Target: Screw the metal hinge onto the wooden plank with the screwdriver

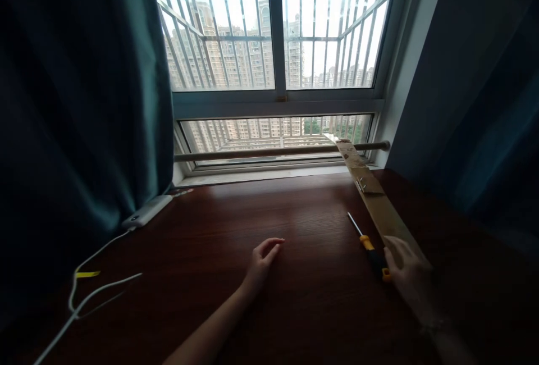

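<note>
My left hand (261, 259) hovers over or rests on the dark red wooden surface near the middle, fingers loosely curved with nothing in them. On the right, my right hand (406, 267) grips the near end of a long tan strip (381, 205), perhaps cardboard or thin board; its underside fingers are hidden. The strip slants away to the window, its worn far end crossing the rail. Several small screws (361, 184) lie partway along it. Just left of my right hand is a screwdriver (367, 242) with a yellow and black handle, tip pointing away.
A white power strip (147, 211) lies beside the blue curtain (138, 101) at the left. White cables (84, 303) and a yellow piece (88, 274) are near it. A horizontal rail (261, 153) spans the window ahead. A wall and dark curtain stand right.
</note>
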The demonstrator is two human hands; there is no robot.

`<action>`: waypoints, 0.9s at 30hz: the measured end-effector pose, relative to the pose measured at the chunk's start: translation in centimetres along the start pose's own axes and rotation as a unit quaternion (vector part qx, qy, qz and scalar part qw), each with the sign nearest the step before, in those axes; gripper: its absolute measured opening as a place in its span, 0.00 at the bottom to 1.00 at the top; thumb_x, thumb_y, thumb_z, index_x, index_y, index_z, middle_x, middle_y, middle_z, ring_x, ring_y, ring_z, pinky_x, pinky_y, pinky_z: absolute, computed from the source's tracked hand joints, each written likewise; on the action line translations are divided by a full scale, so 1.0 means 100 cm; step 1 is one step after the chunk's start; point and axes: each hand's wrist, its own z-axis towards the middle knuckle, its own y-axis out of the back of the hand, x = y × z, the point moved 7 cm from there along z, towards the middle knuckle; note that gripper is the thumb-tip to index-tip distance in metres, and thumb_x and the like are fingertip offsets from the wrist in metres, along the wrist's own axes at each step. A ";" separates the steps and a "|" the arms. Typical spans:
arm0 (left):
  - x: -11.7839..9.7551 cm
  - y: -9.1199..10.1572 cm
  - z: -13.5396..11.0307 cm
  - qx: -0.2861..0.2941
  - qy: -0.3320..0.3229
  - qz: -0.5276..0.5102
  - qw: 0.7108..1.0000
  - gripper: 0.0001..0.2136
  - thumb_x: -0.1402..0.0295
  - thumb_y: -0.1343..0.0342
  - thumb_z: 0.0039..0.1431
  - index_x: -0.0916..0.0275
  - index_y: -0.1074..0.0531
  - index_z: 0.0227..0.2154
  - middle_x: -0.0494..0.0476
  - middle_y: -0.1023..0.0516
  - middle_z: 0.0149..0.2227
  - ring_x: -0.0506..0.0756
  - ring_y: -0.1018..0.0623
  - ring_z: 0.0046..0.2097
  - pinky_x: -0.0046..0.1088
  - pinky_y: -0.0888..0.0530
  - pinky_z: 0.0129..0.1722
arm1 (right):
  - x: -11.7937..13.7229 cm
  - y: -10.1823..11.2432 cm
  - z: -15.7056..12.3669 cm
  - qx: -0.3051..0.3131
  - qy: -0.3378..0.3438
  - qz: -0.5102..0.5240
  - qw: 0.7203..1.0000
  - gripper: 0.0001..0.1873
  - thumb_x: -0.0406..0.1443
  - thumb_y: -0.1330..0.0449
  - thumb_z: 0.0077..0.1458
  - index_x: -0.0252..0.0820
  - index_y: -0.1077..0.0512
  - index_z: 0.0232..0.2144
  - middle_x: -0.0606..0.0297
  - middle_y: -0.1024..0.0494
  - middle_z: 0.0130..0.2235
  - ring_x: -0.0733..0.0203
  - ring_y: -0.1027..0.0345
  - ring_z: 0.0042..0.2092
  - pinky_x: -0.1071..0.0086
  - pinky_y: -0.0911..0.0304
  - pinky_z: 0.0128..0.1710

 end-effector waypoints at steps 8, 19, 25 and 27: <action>0.015 0.012 -0.001 -0.002 0.051 -0.218 0.975 0.10 0.65 0.41 0.45 0.65 0.26 0.31 0.60 0.23 0.37 0.56 0.26 0.44 0.35 0.35 0.50 | 0.022 -0.061 -0.028 0.081 0.125 -0.097 0.984 0.17 0.31 0.51 0.49 0.37 0.28 0.40 0.53 0.30 0.46 0.50 0.40 0.47 0.56 0.42 0.49; 0.013 0.013 -0.001 0.045 0.086 -0.276 0.956 0.15 0.64 0.40 0.45 0.64 0.27 0.36 0.64 0.25 0.43 0.59 0.28 0.49 0.35 0.37 0.52 | 0.074 -0.070 -0.011 0.042 0.071 0.002 0.997 0.15 0.35 0.49 0.50 0.41 0.28 0.40 0.57 0.31 0.49 0.47 0.45 0.52 0.50 0.46 0.51; 0.005 0.011 -0.005 0.048 0.025 -0.262 0.964 0.21 0.61 0.41 0.47 0.57 0.31 0.46 0.61 0.35 0.54 0.60 0.36 0.56 0.38 0.40 0.55 | 0.230 -0.142 -0.027 0.181 0.107 0.299 0.931 0.24 0.41 0.47 0.54 0.49 0.41 0.54 0.62 0.45 0.59 0.53 0.52 0.58 0.55 0.51 0.56; 0.004 0.012 -0.005 0.044 0.013 -0.255 0.966 0.23 0.60 0.40 0.45 0.57 0.31 0.46 0.61 0.36 0.55 0.61 0.36 0.56 0.39 0.40 0.55 | 0.250 -0.161 -0.033 0.195 0.110 0.357 0.907 0.26 0.44 0.47 0.54 0.51 0.43 0.55 0.64 0.51 0.61 0.52 0.55 0.60 0.55 0.53 0.57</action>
